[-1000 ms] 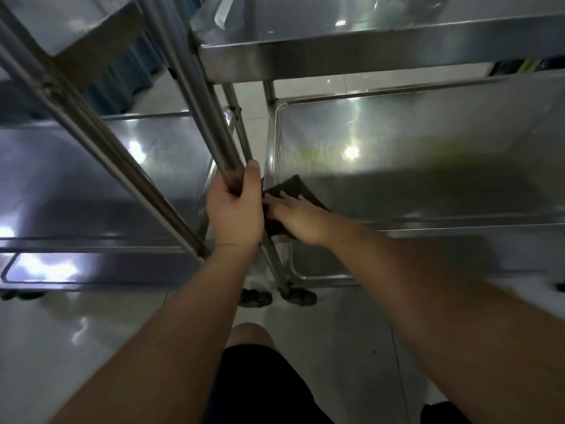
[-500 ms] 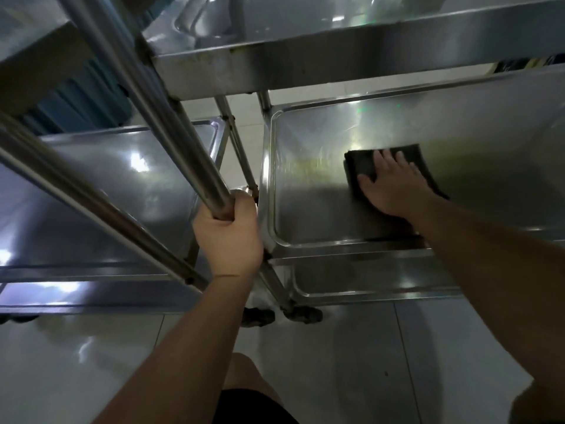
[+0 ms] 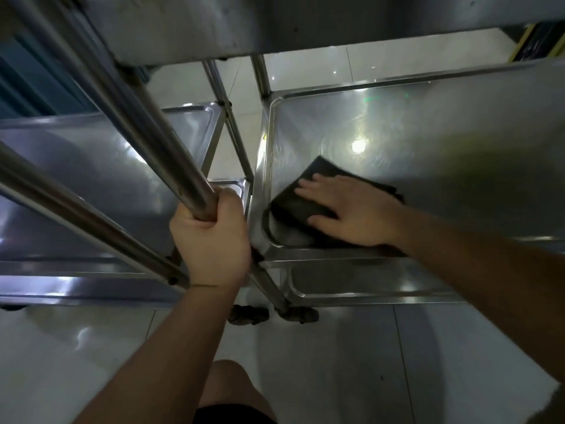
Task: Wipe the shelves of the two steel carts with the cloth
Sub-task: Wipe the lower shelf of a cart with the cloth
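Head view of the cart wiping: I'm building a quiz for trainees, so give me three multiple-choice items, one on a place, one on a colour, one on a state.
1. Where on the middle shelf of the right cart does the cloth lie?
A. near front left corner
B. far right corner
C. hanging off the rim

2. What colour is the cloth?
A. white
B. dark, near black
C. bright yellow

3. What is the left hand doing?
A. resting flat on a shelf
B. hanging free
C. gripping an upright steel post

Answers:
1 A, the cloth sits by the shelf's near left corner under the right hand.
2 B, it looks near black against the steel.
3 C, its fingers wrap the post.
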